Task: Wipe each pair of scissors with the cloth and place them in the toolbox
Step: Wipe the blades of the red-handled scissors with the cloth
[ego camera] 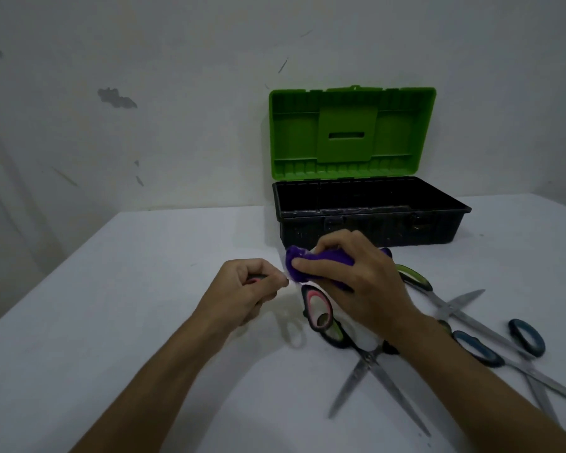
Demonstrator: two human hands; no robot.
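Under right hand [356, 282], clenched cloth [311, 259] hides blades; left hand [245, 286] pinches pink-handled scissors [317, 308].

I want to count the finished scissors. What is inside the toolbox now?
The toolbox stands open, lid upright. The back and side inner walls show, dark and bare, with no scissors against them. The front wall covers the floor, so whether scissors lie there cannot be seen.

White table [144, 322], scuffed grey wall [144, 109]
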